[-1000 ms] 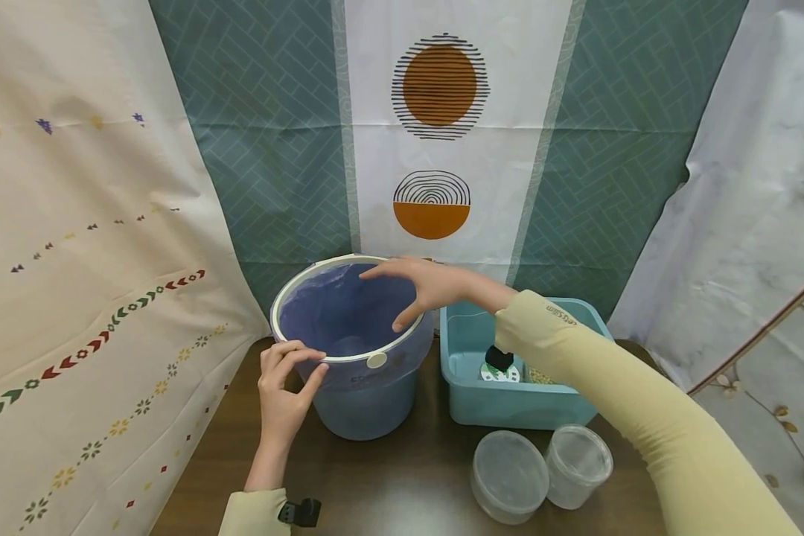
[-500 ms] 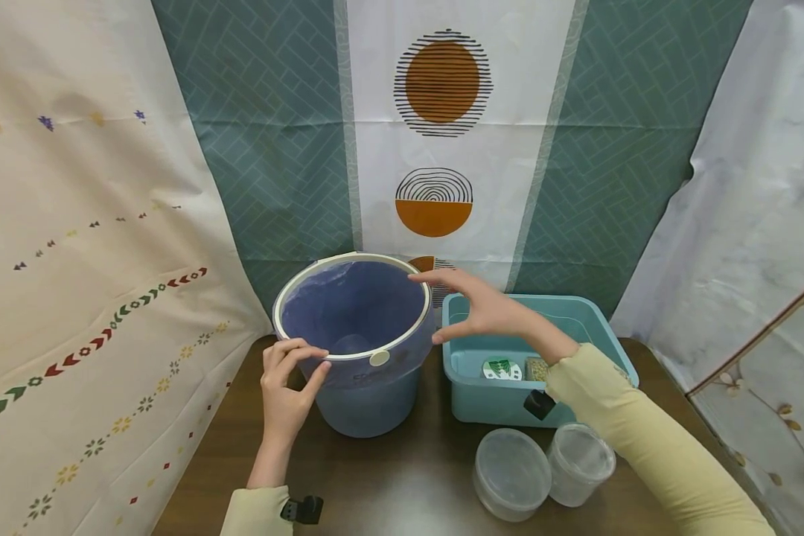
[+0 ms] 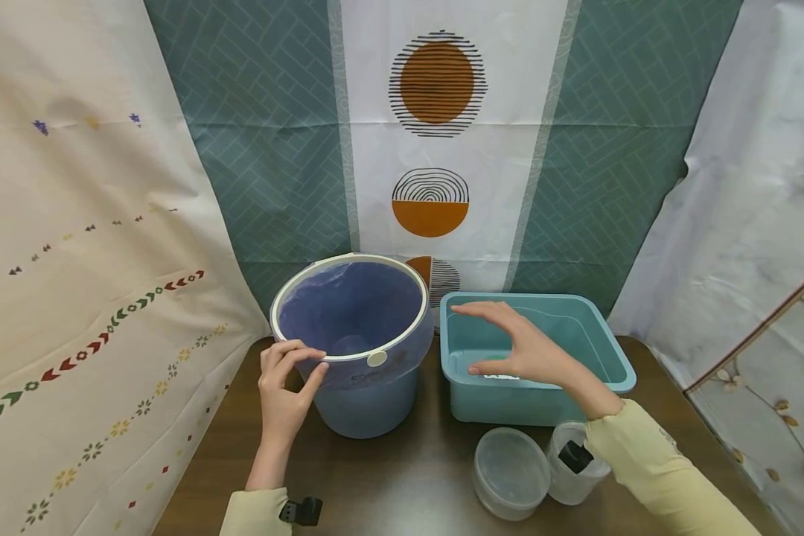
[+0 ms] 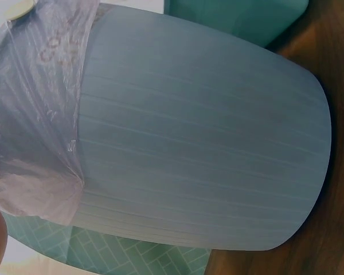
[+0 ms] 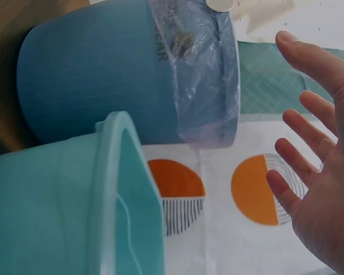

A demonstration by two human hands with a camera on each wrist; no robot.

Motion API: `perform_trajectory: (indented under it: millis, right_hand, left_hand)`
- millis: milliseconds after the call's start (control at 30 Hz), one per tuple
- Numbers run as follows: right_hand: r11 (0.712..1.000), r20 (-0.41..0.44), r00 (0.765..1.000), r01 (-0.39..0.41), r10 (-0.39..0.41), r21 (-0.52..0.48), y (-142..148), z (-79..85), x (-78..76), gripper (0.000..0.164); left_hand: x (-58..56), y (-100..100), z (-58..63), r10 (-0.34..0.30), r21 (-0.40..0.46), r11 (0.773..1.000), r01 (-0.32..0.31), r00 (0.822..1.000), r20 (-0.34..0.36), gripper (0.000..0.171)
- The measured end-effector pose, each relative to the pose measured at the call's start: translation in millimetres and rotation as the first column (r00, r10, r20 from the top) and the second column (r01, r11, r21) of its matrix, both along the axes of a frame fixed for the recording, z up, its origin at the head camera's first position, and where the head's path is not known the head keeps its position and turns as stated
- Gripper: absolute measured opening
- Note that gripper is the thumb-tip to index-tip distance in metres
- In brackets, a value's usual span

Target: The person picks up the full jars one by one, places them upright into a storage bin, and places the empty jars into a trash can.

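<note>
While L grip (image 3: 284,396) pinches bin rim (image 3: 350,358), R grip (image 3: 531,351) spread, nr tub (image 3: 496,406)

Pale yellow left sleeve (image 3: 254,514), ending behind bare left hand (image 3: 284,394); black, blocky left wrist camera (image 3: 301,511), thumb side. Matching right sleeve (image 3: 663,473), wrinkled, faint dark marking (image 3: 667,438) behind bare right hand (image 3: 539,353); black right wrist camera (image 3: 575,456), also thumb side.

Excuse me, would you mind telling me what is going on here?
The person's left hand pinches the pale rim of a blue bin, which is lined with a thin plastic bag. The right hand, holding nothing, hovers above a teal tub. Two clear round containers stand on the wooden table, on the near side of the tub.
</note>
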State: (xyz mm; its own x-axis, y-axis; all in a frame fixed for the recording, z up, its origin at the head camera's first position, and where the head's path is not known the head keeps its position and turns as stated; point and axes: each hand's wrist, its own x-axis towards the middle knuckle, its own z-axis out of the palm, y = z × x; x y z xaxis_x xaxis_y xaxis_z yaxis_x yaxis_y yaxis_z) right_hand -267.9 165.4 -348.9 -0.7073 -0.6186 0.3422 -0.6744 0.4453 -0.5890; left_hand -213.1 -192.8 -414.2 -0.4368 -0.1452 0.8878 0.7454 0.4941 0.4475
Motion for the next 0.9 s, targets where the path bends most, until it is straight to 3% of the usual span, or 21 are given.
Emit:
perform_trajectory:
  millis: [533,900]
  right_hand:
    - [0.995,-0.089,0.991,0.100,-0.101,-0.017,51.2,-47.4,28.5,0.080]
    - [0.990,-0.143,0.980,0.143,-0.140,0.008,77.2,-68.8,45.0,0.079]
  left_hand:
    - [-0.4,1.5,-0.4,-0.008,-0.002,1.000,0.008,1.000,0.001,0.025]
    - [0.7,-0.2,1.1,-0.003,-0.001,1.000,0.003,1.000,0.004,0.025]
